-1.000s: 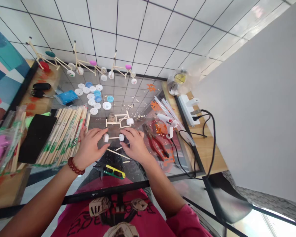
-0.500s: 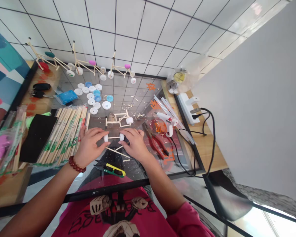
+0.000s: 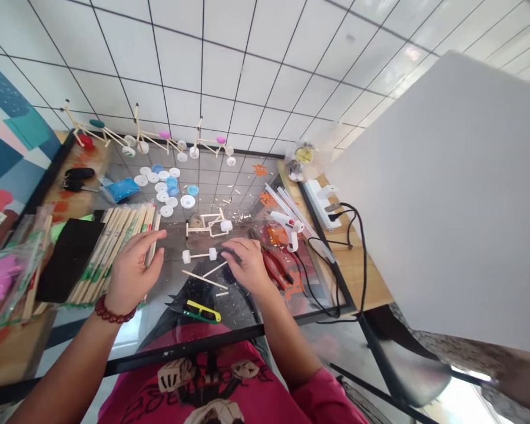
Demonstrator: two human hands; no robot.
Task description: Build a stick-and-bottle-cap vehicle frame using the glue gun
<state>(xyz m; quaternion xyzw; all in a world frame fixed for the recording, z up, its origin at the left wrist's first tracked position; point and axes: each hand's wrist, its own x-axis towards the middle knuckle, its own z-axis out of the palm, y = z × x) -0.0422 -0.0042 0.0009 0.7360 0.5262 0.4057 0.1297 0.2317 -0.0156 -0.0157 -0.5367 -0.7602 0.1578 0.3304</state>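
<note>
A stick axle (image 3: 198, 255) with a white bottle-cap wheel at each end lies on the glass tabletop between my hands. My left hand (image 3: 135, 271) is held open left of it, thumb and fingers apart, over the edge of the bundled chopsticks (image 3: 110, 247). Just right of the axle is my right hand (image 3: 246, 263), empty, its fingers bent and the thumb apart from them. Above the axle sits a small stick frame (image 3: 208, 226) with white wheels. Loose sticks (image 3: 204, 279) and yellow-green thread snips (image 3: 202, 311) lie below.
Red-handled pliers (image 3: 276, 266) and a white glue gun (image 3: 288, 227) with a cord lie right. White and blue caps (image 3: 161, 186) are scattered behind. Finished stick tricycles (image 3: 212, 147) line the back edge. A power strip (image 3: 320, 203) sits on the wooden border.
Both hands have let go of the wheeled axle, which now rests on the table. My left hand has moved away to the left and opened; my right stays close by. The view has tilted slightly.
</note>
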